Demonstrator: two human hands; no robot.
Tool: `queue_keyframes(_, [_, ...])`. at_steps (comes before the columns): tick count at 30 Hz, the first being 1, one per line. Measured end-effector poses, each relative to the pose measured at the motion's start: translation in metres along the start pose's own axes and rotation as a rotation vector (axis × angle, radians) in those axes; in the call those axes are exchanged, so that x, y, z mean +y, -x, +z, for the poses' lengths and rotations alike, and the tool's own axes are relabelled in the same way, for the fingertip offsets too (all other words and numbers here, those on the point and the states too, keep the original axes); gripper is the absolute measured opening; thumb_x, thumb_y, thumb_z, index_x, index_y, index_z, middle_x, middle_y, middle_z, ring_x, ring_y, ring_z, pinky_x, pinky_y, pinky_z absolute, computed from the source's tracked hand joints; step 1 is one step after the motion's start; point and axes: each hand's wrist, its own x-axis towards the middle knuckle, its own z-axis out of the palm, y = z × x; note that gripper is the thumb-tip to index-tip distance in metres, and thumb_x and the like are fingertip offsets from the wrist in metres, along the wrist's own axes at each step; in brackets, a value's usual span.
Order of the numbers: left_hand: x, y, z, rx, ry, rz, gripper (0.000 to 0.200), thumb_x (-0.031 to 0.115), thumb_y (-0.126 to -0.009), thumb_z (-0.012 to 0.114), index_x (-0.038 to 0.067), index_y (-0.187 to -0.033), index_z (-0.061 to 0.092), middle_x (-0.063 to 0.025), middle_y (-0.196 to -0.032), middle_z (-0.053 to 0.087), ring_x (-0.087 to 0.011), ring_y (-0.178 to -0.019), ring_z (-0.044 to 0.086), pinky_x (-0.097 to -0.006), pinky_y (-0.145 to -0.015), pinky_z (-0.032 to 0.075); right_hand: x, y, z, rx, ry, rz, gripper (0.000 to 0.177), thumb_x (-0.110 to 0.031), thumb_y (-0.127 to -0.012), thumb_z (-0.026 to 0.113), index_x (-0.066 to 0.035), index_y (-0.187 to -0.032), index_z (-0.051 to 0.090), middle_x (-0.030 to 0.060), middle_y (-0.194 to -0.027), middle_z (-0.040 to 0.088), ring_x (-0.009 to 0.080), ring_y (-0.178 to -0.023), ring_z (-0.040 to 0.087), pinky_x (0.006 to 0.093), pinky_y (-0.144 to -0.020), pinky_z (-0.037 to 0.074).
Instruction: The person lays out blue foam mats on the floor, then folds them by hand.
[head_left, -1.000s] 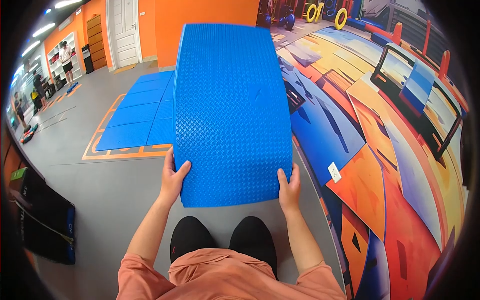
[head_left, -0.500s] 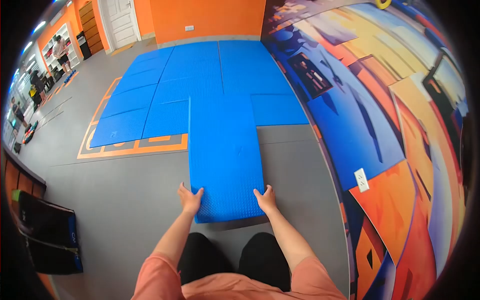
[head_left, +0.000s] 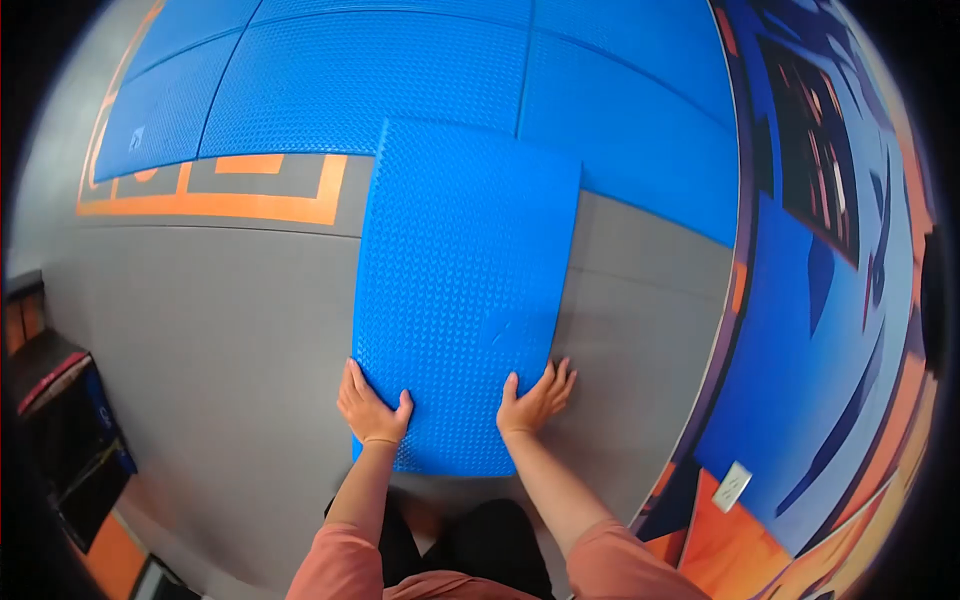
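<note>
A long blue textured exercise mat (head_left: 460, 270) stretches away from me, its far end overlapping the blue mats laid on the floor. My left hand (head_left: 373, 405) grips its left edge, with the thumb on top and the fingers at the side. On the opposite edge my right hand (head_left: 535, 398) holds the mat the same way, thumb on the upper face and fingers along the side. The near end of the mat lies just in front of my knees. Its underside is hidden.
Several blue floor mats (head_left: 370, 85) cover the far area. Grey floor (head_left: 230, 330) with orange markings (head_left: 210, 208) shows on the left. A painted wall (head_left: 800, 350) with a white socket (head_left: 733, 486) runs along the right. A black bag (head_left: 75, 440) stands at lower left.
My view has tilted down and come nearer the mats. My hands have shifted along the mat's edges, away from its near end, and still hold it.
</note>
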Motion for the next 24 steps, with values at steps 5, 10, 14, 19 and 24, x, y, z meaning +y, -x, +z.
queue_keyframes(5, [-0.003,0.0,0.005,-0.02,0.014,0.012,0.105,0.041,-0.07,0.073,0.001,-0.155,0.028,-0.0235,-0.154,0.039,-0.0408,-0.137,0.041,-0.0517,-0.112,0.031,0.009,-0.004,0.011,0.028,0.032,-0.047,0.074,-0.05,-0.094,0.054,-0.005,-0.149,0.038,0.0227,-0.162,0.027,0.0494,-0.149,0.018,0.0667,-0.116,0.017])
queue_keyframes(10, [-0.008,0.0,0.0,-0.032,0.053,-0.013,0.105,0.042,-0.07,0.073,0.002,-0.155,0.028,-0.0233,-0.155,0.039,-0.0402,-0.137,0.042,-0.0509,-0.111,0.032,0.009,-0.001,0.018,0.091,0.057,-0.103,0.078,-0.062,-0.099,0.039,-0.002,-0.149,0.037,0.024,-0.16,0.03,0.0504,-0.148,0.022,0.0662,-0.115,0.019])
queue_keyframes(14, [-0.013,0.0,-0.002,-0.024,0.053,0.018,0.104,0.052,-0.072,0.073,0.004,-0.154,0.031,-0.0213,-0.155,0.042,-0.0378,-0.137,0.045,-0.0488,-0.106,0.036,0.008,0.003,0.02,0.103,0.081,-0.104,0.077,-0.06,-0.1,0.037,0.0,-0.149,0.036,0.0239,-0.16,0.03,0.0487,-0.148,0.024,0.065,-0.115,0.02])
queue_keyframes(19, [-0.013,0.0,-0.004,-0.021,0.082,0.025,0.102,0.053,-0.073,0.072,0.004,-0.154,0.032,-0.0207,-0.155,0.042,-0.0367,-0.138,0.045,-0.0483,-0.105,0.037,0.005,0.004,0.016,0.086,0.116,-0.097,0.075,-0.058,-0.101,0.037,0.0,-0.149,0.035,0.0238,-0.161,0.029,0.0478,-0.148,0.023,0.0647,-0.116,0.019])
queue_keyframes(24, [-0.016,-0.001,-0.004,-0.013,0.12,0.034,0.102,0.054,-0.074,0.072,0.005,-0.154,0.032,-0.0198,-0.156,0.041,-0.0359,-0.141,0.043,-0.0486,-0.107,0.037,0.006,0.003,0.02,0.084,0.103,-0.071,0.078,-0.062,-0.1,0.036,-0.001,-0.15,0.035,0.0232,-0.163,0.027,0.0472,-0.149,0.022,0.0653,-0.116,0.018])
